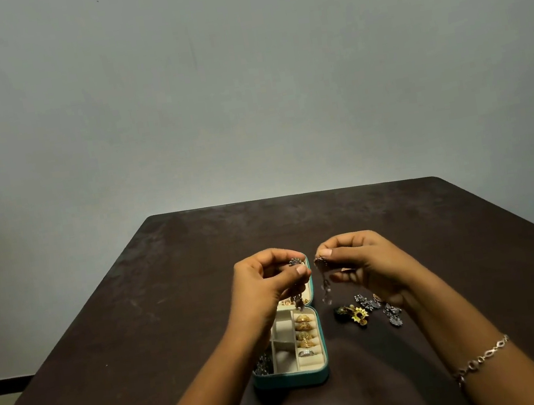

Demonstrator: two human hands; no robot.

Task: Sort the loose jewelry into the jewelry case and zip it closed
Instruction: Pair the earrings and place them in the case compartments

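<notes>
A teal jewelry case [292,379] lies open on the dark table [167,286], its cream tray holding several gold rings [305,330] in the right-hand rolls and silver pieces at the lower left. Above the case's lid my left hand [264,286] pinches a dangling silver earring [298,296]. Just to the right, my right hand [358,265] pinches a second dangling earring [324,284], which hangs free of the table. Loose jewelry [368,312], gold and silver, lies on the table right of the case, partly hidden under my right wrist.
A chain bracelet [482,357] is on my right forearm. The table's far edge meets a plain grey wall [241,84]. Bare tabletop stretches beyond and to either side of the case.
</notes>
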